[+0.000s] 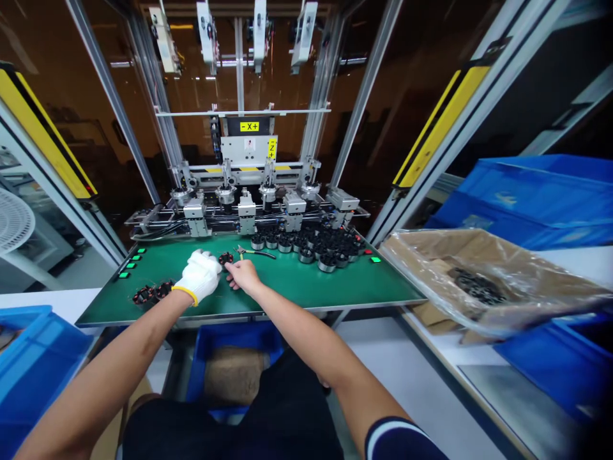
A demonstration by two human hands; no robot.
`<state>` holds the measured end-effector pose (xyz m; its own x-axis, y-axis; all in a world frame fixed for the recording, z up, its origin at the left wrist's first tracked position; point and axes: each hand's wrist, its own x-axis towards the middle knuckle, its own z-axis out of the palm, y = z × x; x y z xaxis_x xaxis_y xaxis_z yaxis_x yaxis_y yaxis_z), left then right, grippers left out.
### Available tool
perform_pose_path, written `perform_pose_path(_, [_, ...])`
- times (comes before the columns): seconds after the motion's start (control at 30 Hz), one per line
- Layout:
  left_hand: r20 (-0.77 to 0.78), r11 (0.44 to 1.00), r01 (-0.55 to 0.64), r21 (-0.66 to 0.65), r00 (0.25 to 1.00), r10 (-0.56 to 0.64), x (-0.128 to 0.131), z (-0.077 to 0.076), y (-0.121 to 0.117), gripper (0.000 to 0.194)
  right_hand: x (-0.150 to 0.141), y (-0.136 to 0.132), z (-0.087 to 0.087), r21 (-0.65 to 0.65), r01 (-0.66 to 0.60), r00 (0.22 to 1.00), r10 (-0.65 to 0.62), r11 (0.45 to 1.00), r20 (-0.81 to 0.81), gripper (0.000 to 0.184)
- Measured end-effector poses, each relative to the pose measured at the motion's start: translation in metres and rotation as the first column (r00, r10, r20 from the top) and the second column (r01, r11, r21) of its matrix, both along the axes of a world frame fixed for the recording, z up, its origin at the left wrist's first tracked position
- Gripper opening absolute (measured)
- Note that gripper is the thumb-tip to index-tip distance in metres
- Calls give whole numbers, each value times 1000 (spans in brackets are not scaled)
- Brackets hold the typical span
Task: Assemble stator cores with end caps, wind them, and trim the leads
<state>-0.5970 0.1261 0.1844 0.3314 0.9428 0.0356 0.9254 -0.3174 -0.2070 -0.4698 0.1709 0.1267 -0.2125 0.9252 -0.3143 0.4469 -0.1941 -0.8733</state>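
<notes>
Between our hands, left of the green desk's (pixel 297 289) middle and nearer its back edge, is a small round black part with copper windings (pixel 225 257). Our bare right hand (pixel 243 276) has its grip closed on it; we cannot tell whether our white-gloved left hand (pixel 200 276) grips too. Beyond the right edge, a plastic-lined brown cardboard box (pixel 421 250) holds black parts (pixel 479 286); below the front edge, a blue plastic bin (pixel 196 370) contains a brown sheet (pixel 234 377). A yellow label (pixel 249 126) behind reads "- X +".
</notes>
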Motion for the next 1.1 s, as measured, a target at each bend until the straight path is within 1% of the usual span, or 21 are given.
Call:
perform_pose_path(0.1, [11,996,77,-50,997,-77,2,6,-6,27,0,1,1,-24,-32,999,32,999,32,25])
perform_pose_path(0.17, [22,995,93,-40,995,-92,1,10,-2,28,3,-1,1,-18,-70,995,72,997,66,24])
perform_pose_path(0.2, [25,995,93,-22,995,-92,0,11,2,32,5,-3,0,-9,-93,992,93,996,84,24])
perform_pose_path(0.27, [30,996,88,1,996,-88,-2,10,12,44,12,-7,-2,19,-136,983,133,990,123,24])
perform_pose_path(0.3, [32,996,88,-5,996,-87,-2,8,18,47,15,-9,-4,38,-157,978,151,987,142,24])
perform_pose_path(0.37, [41,994,96,-49,995,-94,-2,2,27,43,25,-14,-6,80,-202,966,186,976,178,23])
perform_pose_path(0.47, [69,984,122,-133,991,-114,0,-6,33,32,45,-20,-8,137,-280,942,244,950,230,22])
perform_pose_path(0.57, [103,974,127,-186,989,-109,0,-9,31,33,72,-24,-7,185,-353,912,294,917,286,21])
perform_pose_path(0.63, [125,974,115,-195,988,-91,0,-9,28,35,90,-26,-4,214,-402,887,320,890,333,22])
perform_pose_path(0.73, [165,980,102,-171,984,-74,0,-11,21,30,114,-25,4,272,-472,841,335,839,425,22])
perform_pose_path(0.8, [200,988,81,-128,978,-55,-1,-9,15,26,125,-20,10,326,-485,819,291,811,496,21])
perform_pose_path(0.9, [284,1000,-6,-26,959,13,-6,1,-1,26,130,-10,13,436,-418,812,112,797,573,24])
perform_pose_path(0.97, [362,994,-97,42,929,76,-9,11,-18,29,123,-3,12,513,-359,809,-14,780,588,34])
perform_pose_path(1.0, [395,988,-142,66,913,105,-10,17,-29,30,116,0,10,543,-344,806,-55,766,589,39])
perform_pose_path(1.07, [480,975,-196,105,869,123,-11,25,-54,29,97,6,5,581,-345,801,-91,737,592,48])
perform_pose_path(1.1, [534,971,-202,130,839,103,-11,28,-67,26,87,9,2,590,-353,797,-96,727,596,53])
